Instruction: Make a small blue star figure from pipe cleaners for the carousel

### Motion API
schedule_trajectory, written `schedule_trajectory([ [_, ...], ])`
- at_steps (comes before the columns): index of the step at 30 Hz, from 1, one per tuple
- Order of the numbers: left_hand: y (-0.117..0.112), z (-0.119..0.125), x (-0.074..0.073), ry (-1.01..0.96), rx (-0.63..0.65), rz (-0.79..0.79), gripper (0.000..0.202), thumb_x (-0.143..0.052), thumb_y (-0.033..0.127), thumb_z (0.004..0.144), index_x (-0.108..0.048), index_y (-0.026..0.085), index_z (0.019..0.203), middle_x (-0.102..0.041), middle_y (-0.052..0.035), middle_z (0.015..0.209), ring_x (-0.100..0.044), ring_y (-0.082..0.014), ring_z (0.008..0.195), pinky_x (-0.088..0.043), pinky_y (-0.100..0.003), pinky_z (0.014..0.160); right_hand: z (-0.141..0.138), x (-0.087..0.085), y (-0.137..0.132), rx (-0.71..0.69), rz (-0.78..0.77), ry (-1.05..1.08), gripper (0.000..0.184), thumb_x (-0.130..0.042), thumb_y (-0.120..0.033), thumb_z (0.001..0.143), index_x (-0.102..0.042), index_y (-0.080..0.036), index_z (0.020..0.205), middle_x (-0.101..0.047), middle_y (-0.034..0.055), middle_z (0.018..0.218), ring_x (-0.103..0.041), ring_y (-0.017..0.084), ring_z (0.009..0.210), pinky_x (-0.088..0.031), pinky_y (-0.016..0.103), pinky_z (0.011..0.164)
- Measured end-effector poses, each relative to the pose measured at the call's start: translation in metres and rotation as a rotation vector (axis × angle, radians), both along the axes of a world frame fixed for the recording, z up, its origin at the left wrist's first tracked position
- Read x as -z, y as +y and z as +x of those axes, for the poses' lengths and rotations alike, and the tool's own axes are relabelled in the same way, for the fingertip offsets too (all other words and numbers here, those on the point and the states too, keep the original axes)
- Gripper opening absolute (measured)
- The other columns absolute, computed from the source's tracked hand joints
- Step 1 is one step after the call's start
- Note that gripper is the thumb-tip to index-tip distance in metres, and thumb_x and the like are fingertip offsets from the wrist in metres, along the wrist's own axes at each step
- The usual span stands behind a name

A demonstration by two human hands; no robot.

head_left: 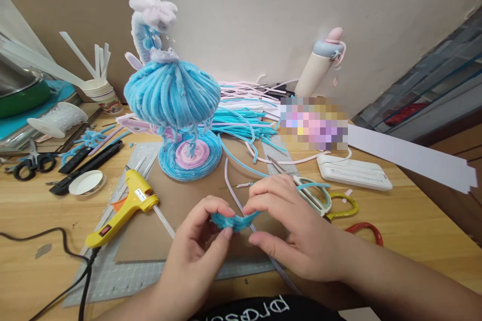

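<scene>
My left hand (203,241) pinches a small coil of fuzzy blue pipe cleaner (229,221) between thumb and fingers. From the coil a strand runs to the right, under the curled fingers of my right hand (289,225), and a blue end (313,186) shows beyond that hand. The right thumb sits a little apart from the index finger; the grip on the strand is partly hidden. Both hands are above a brown cardboard sheet (146,241). Behind them stands a blue jellyfish-like pipe-cleaner model (173,93) with a pink flower on top and a round coiled base (169,160).
A yellow glue gun (128,205) lies at left with its cord. Scissors (312,193) and red-handled pliers or scissors (367,230) are by my right hand. Loose blue pipe cleaners (241,123), a white power bank (354,173) and a bottle (318,65) are farther back.
</scene>
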State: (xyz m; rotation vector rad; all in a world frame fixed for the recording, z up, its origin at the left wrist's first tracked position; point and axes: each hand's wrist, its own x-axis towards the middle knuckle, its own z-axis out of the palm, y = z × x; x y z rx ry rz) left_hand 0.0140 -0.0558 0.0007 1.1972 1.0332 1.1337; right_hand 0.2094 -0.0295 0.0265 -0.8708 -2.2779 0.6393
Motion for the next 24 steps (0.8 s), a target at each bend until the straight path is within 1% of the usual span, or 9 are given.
schedule_trajectory([
  [2, -0.002, -0.003, 0.001, 0.098, -0.004, 0.146, 0.019, -0.055, 0.01, 0.085, -0.062, 0.027, 0.089, -0.056, -0.0009, 0.089, -0.055, -0.0152, 0.086, -0.047, -0.024, 0.075, 0.002, 0.0, -0.002, 0.08, 0.073, 0.129, 0.018, -0.058, -0.017, 0.082, -0.056, -0.018, 0.1, -0.055, 0.0071, 0.1, -0.051, 0.021, 0.095, -0.039, 0.038, 0.084],
  [5, -0.005, -0.009, 0.002, 0.219, -0.008, 0.327, 0.031, -0.053, 0.002, 0.083, -0.059, 0.03, 0.096, -0.056, -0.0027, 0.095, -0.055, -0.019, 0.093, -0.045, -0.03, 0.08, 0.005, -0.004, -0.006, 0.147, 0.091, 0.297, 0.009, -0.05, -0.011, 0.083, -0.053, -0.019, 0.08, -0.053, 0.0033, 0.08, -0.052, 0.016, 0.077, -0.041, 0.031, 0.069],
  [8, -0.007, -0.013, -0.001, 0.325, -0.006, 0.534, 0.042, -0.053, -0.004, 0.076, -0.06, 0.031, 0.099, -0.057, -0.0035, 0.093, -0.056, -0.0207, 0.089, -0.045, -0.033, 0.079, 0.003, -0.006, -0.007, 0.071, -0.099, 0.263, 0.029, -0.042, -0.015, 0.089, -0.04, -0.019, 0.06, -0.041, -0.0016, 0.059, -0.042, 0.012, 0.055, -0.032, 0.026, 0.052],
  [11, -0.005, -0.015, -0.006, 0.417, -0.029, 0.687, 0.045, -0.056, -0.006, 0.07, -0.063, 0.03, 0.096, -0.06, -0.0044, 0.089, -0.057, -0.0223, 0.087, -0.047, -0.034, 0.078, -0.002, -0.003, -0.004, 0.047, -0.363, 0.084, 0.041, -0.043, -0.028, 0.093, -0.033, -0.018, 0.055, -0.036, -0.0033, 0.054, -0.037, 0.01, 0.051, -0.027, 0.026, 0.049],
  [14, -0.002, -0.016, -0.007, 0.503, -0.044, 0.859, 0.041, -0.055, -0.006, 0.069, -0.065, 0.026, 0.091, -0.062, -0.0045, 0.086, -0.058, -0.0211, 0.083, -0.05, -0.033, 0.073, -0.007, 0.002, -0.001, 0.051, -0.573, -0.003, 0.041, -0.047, -0.036, 0.092, -0.041, -0.017, 0.056, -0.044, -0.0021, 0.057, -0.043, 0.011, 0.057, -0.032, 0.025, 0.053],
  [17, 0.0, -0.017, -0.003, 0.519, -0.028, 0.979, 0.039, -0.052, -0.009, 0.068, -0.065, 0.021, 0.09, -0.061, -0.0052, 0.089, -0.057, -0.0194, 0.087, -0.051, -0.032, 0.076, -0.009, 0.004, 0.001, 0.063, -0.668, 0.0, 0.035, -0.051, -0.036, 0.089, -0.051, -0.016, 0.06, -0.051, -0.0006, 0.061, -0.048, 0.012, 0.062, -0.035, 0.024, 0.056],
  [18, 0.001, -0.016, -0.002, 0.49, -0.016, 0.954, 0.039, -0.051, -0.01, 0.069, -0.064, 0.02, 0.091, -0.06, -0.0053, 0.091, -0.057, -0.019, 0.089, -0.051, -0.031, 0.078, -0.009, 0.004, 0.002, 0.081, -0.68, 0.002, 0.032, -0.051, -0.035, 0.088, -0.054, -0.016, 0.063, -0.052, -0.0003, 0.062, -0.049, 0.012, 0.062, -0.036, 0.024, 0.056],
  [20, 0.0, -0.014, 0.001, 0.345, -0.009, 0.762, 0.038, -0.051, -0.009, 0.073, -0.062, 0.02, 0.094, -0.058, -0.0045, 0.094, -0.057, -0.0177, 0.091, -0.052, -0.03, 0.079, -0.009, 0.004, 0.002, 0.127, -0.687, 0.01, 0.026, -0.052, -0.033, 0.087, -0.059, -0.016, 0.068, -0.053, 0.0002, 0.063, -0.049, 0.013, 0.063, -0.037, 0.024, 0.056],
  [24, 0.001, -0.005, 0.003, -0.158, -0.025, 0.075, 0.023, -0.057, 0.009, 0.084, -0.06, 0.028, 0.097, -0.052, -0.0007, 0.096, -0.057, -0.0141, 0.081, -0.058, -0.027, 0.066, -0.01, 0.007, 0.005, 0.197, -0.749, 0.086, 0.017, -0.054, -0.031, 0.084, -0.059, -0.016, 0.077, -0.055, 0.0017, 0.07, -0.05, 0.014, 0.066, -0.039, 0.026, 0.058],
])
